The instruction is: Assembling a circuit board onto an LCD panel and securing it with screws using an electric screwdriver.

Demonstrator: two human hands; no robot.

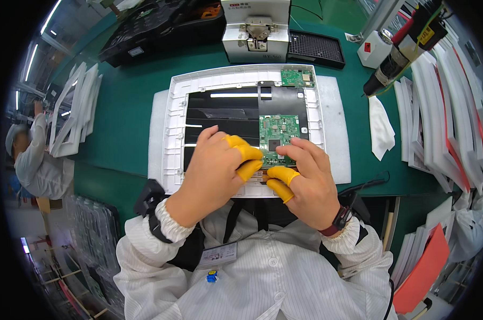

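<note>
In a bright workroom, a green table (121, 106) is seen, and on it a pale foam pad (335, 128) is laid. At the far side a white machine (232, 38) is placed, with a black grid tray (317, 49) just to its right. At the right side, white panels (431, 122) are stood in a row, and near them a white cloth (381, 130) is laid. Above the far right part, a power screwdriver (393, 66) is held up by its mounting.

On the pad a white frame (175, 128) is rested, in which a dark panel (220, 104) is enclosed. The large green circuit board (280, 127) is located in the right half of the frame, and a smaller green board (295, 78) is set in the far right corner.

Both hands are brought to the near edge of the large board, where an amber strip (258, 176) is partly seen. Yellow finger covers (248, 154) are worn on both. The left hand (212, 168) is bent, with thumb and finger brought close together; the right hand (310, 186) is curled opposite, its uncovered fingers spread over the board. Whether anything is gripped by either hand cannot be told, because the fingertips are partly hidden.

If the strip is pulled at an angle, it could be creased or torn. By too strong pressing, the board could be bent, and by bare fingers its parts could be soiled.
</note>
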